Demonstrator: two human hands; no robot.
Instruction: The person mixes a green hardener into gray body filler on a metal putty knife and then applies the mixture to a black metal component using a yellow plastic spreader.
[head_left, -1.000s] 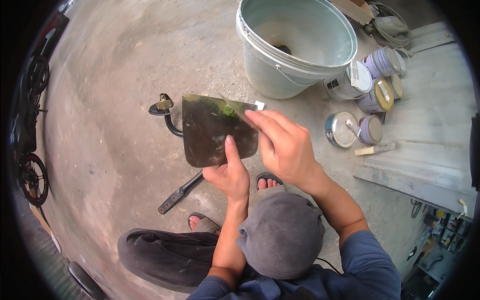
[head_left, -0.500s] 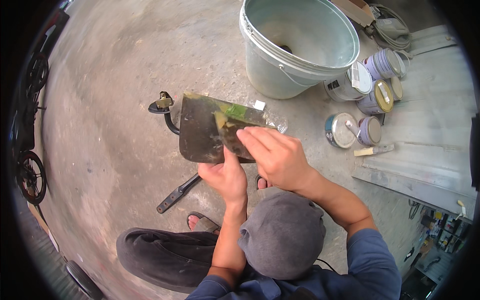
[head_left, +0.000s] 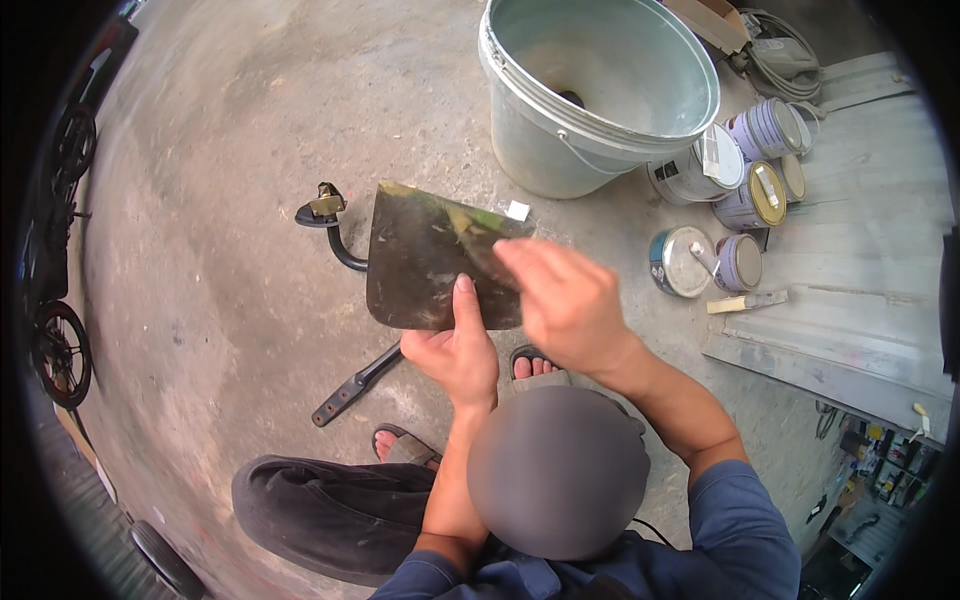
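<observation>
A dark, scuffed flat panel [head_left: 410, 260] with rounded corners and a greenish-yellow upper edge is tilted over the floor in front of me. My left hand [head_left: 460, 345] grips its lower edge, thumb on the face and the other fingers underneath. Over the panel's right part, my right hand [head_left: 565, 300] is closed, slightly smeared by motion. Its fingertips pinch a thin dark flap [head_left: 482, 250] with a yellowish corner; whether this is part of the panel I cannot tell. A black bent rod [head_left: 345, 258] with a bracket [head_left: 326, 205] runs behind the panel's left edge.
A black flat bar with holes [head_left: 345, 398] lies near my sandalled foot [head_left: 405, 445]. A large pale bucket [head_left: 600, 130] stands ahead right. Several paint cans [head_left: 750, 195] and a brush [head_left: 748, 301] sit beside a grey metal sheet [head_left: 850, 260]. A motorcycle wheel [head_left: 62, 355] is far left.
My right hand has moved slightly right and lower, and the flap lies closer to the panel's face. The panel has shifted a little right. My left thumb now lies higher on the panel.
</observation>
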